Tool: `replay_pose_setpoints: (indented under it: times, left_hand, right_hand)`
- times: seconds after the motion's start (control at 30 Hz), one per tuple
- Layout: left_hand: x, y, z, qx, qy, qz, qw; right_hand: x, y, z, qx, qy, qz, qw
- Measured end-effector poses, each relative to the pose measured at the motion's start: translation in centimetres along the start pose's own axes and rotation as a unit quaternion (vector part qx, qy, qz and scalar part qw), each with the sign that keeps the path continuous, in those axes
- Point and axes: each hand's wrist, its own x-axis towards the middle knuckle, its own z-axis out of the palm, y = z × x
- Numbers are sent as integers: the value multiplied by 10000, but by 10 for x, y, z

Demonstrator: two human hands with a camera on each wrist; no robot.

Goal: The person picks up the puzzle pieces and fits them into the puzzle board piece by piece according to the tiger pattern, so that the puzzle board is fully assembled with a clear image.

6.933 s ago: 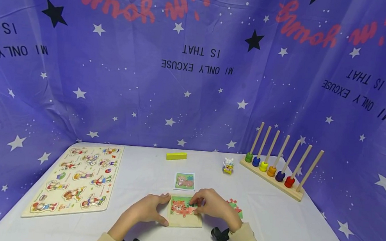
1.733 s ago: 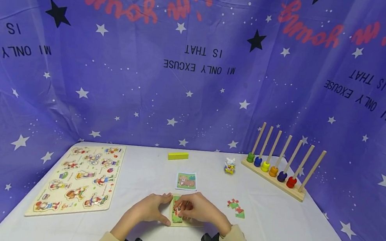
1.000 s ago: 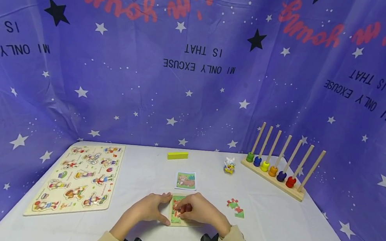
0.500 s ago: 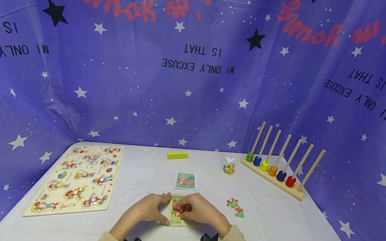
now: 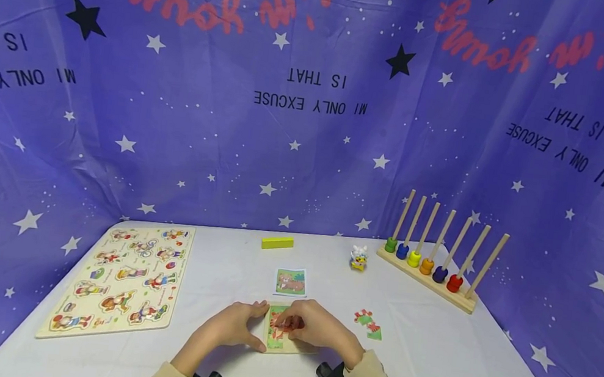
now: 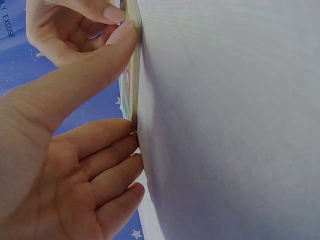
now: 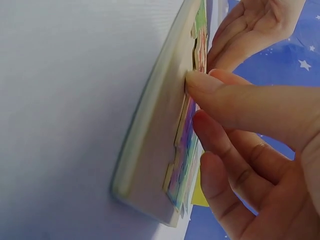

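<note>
A shallow wooden puzzle board (image 5: 292, 353) lies on the white table, with tiger-and-green jigsaw pieces (image 5: 275, 340) set along its left side. My left hand (image 5: 235, 326) braces the board's left side, thumb at the near corner and fairly straight fingers along the edge. The right hand (image 5: 315, 325) is over the board, covering its right part. In the right wrist view, its thumb and index finger (image 7: 202, 82) pinch at a puzzle piece (image 7: 201, 52) by the picture's near edge. Two loose jigsaw pieces (image 5: 374, 331) lie right of the board.
A bear picture card (image 5: 291, 281) lies beyond the board, with a yellow block (image 5: 277, 243) farther back. At the left is a large peg puzzle (image 5: 121, 280). A small figurine (image 5: 358, 258) and a wooden peg rack with coloured beads (image 5: 426, 272) stand at the back right.
Since the earliest frame, a green piece has come into the board's lower left and my right hand has moved left. Recently its fingers have shifted slightly right, while the left hand stays put.
</note>
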Motion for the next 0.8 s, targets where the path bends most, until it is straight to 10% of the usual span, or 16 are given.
replay_pose_setpoints:
  times: [0.8]
  left_hand:
    - [-2,1,-1,-89,24,24,10000]
  right_hand:
    - [3,5,6,197,251,38,9995]
